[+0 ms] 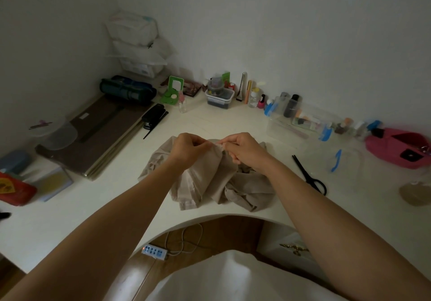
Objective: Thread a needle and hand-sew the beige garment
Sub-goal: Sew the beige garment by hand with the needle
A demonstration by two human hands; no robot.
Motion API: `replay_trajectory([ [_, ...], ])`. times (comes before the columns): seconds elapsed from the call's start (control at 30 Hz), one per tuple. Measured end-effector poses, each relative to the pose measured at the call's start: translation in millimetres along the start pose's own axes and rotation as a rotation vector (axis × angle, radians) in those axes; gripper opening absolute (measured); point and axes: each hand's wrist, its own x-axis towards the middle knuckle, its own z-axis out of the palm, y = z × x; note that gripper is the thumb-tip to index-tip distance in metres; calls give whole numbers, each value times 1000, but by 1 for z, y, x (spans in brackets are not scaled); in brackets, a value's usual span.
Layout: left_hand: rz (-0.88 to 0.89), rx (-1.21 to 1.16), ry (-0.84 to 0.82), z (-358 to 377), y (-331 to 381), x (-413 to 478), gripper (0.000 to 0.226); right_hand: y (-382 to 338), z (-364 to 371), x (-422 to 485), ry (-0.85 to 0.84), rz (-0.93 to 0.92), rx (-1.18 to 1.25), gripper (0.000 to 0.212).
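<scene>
The beige garment (205, 184) lies crumpled on the white desk (233, 123) in front of me. Both my hands hover just above its far edge, close together. My right hand (242, 146) pinches a thin silver needle (218, 144) that points left toward my left hand. My left hand (189, 146) has its fingers curled and pinches something fine at the needle's tip; the thread itself is too thin to make out.
Black scissors (307, 174) lie right of the garment. A pink sewing kit (401, 149) sits far right. Bottles and clear boxes (291, 111) line the back wall. A stapler (154, 116) and flat brown boards (98, 137) lie left. A power strip (154, 251) is on the floor.
</scene>
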Motion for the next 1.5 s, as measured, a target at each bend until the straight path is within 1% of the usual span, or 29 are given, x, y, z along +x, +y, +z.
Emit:
replay_trajectory([
  [0.13,8,-1,0,-1,0,1,23,1,0,-2,-45,0,79,26],
  [0.37,7,-10,-56,-2,2,3,24,5,-1,1,-89,16,262,32],
  [0.63,-3,-27,-91,-4,1,5,25,6,-1,4,-107,32,343,30],
  [0.93,-30,-73,-117,-6,0,4,25,8,-2,5,-122,27,381,29],
  [1.03,-60,-132,-140,-7,-1,4,26,7,-2,5,-118,23,380,27],
  [1.27,-127,-397,-212,-7,0,0,28,7,-3,5,-104,9,492,23],
  [1.5,-202,-467,-221,-5,4,-2,31,8,0,6,-96,-1,505,21],
])
